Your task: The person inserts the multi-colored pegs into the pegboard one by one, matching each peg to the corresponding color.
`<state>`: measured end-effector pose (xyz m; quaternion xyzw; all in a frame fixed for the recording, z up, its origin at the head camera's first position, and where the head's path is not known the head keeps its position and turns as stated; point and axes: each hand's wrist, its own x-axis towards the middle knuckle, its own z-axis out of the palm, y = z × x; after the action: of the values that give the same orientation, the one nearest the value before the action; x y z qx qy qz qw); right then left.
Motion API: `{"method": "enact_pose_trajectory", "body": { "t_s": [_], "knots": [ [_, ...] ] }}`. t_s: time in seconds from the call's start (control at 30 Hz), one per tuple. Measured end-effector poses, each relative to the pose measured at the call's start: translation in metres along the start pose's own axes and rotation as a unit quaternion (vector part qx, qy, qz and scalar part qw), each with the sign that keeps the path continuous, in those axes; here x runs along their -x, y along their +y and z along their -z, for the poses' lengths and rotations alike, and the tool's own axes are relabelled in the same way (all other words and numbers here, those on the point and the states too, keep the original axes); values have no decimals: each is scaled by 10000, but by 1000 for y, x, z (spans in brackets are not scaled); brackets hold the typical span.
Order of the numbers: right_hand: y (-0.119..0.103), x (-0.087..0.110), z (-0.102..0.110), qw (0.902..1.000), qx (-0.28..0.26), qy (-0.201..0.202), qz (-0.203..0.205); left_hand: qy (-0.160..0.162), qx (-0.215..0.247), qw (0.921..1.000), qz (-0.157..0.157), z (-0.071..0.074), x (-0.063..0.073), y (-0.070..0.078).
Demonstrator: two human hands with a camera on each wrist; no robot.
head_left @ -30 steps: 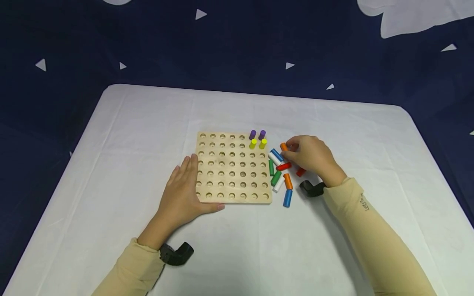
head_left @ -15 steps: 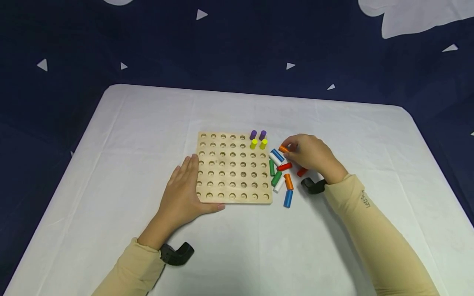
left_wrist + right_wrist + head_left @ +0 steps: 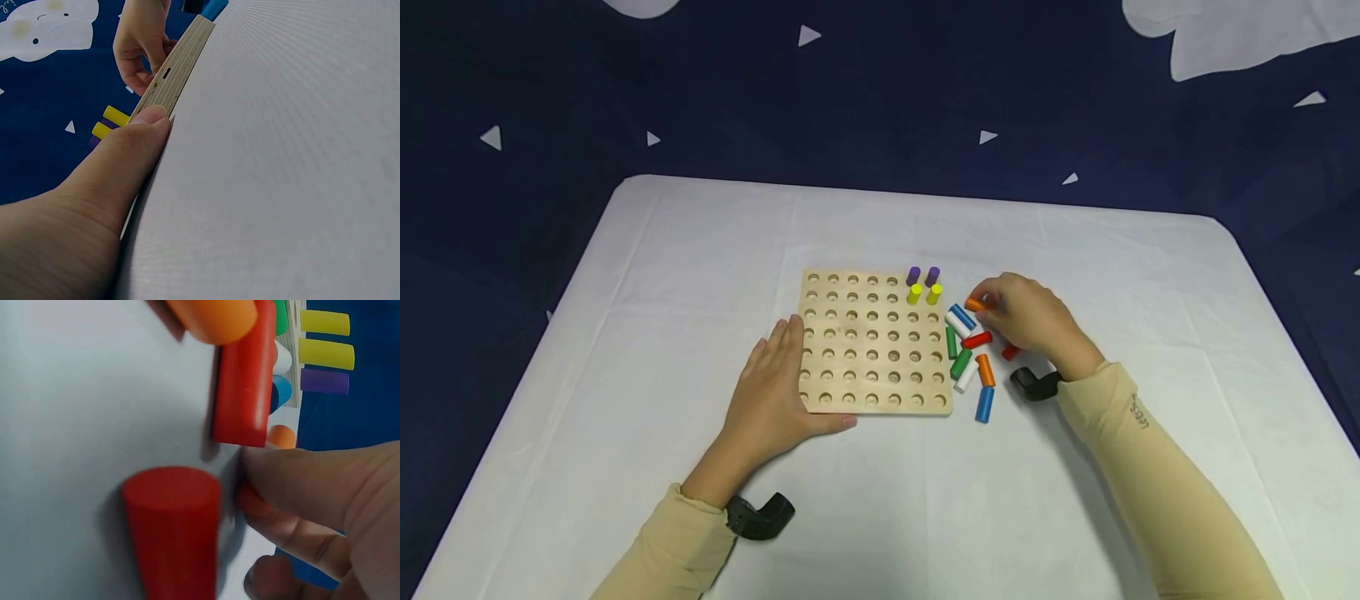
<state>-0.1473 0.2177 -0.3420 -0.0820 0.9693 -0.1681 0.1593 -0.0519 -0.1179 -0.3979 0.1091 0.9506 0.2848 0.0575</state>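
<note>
My left hand lies along the left edge of a wooden pegboard, fingers straight, with its thumb against the near edge. The left wrist view shows that thumb resting on the board's side. My right hand pinches an orange peg between thumb and fingers, just right of the board. One end of this peg shows beyond the thumb in the right wrist view. Two purple pegs and two yellow pegs stand upright in holes at the board's far right corner.
Loose pegs lie right of the board: a red peg, a green peg, a white peg, a blue peg, another orange peg and several more. A white cloth covers the table.
The orange peg in my right fingers has swung from steeply tilted to nearly level, pointing left. The left hand and the board have stayed in place.
</note>
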Motion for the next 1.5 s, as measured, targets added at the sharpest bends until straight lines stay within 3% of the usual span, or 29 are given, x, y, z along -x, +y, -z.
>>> {"method": "enact_pose_trajectory", "body": {
  "t_s": [0.43, 0.8, 1.07, 1.5],
  "knots": [
    [-3, 5, -4, 9934, -763, 788, 342, 2, -3, 10000, -26, 0, 1, 0],
    [-24, 13, -9, 9755, -1959, 878, 491, -20, 8, 10000, -15, 0, 2, 1],
    [-39, 12, -22, 9714, -1885, 1013, 1032, -25, 4, 10000, -11, 0, 1, 1],
    [-56, 4, -30, 9809, -1238, 1015, 1106, -31, -2, 10000, 1, 2, 2, 1]
  ]
}}
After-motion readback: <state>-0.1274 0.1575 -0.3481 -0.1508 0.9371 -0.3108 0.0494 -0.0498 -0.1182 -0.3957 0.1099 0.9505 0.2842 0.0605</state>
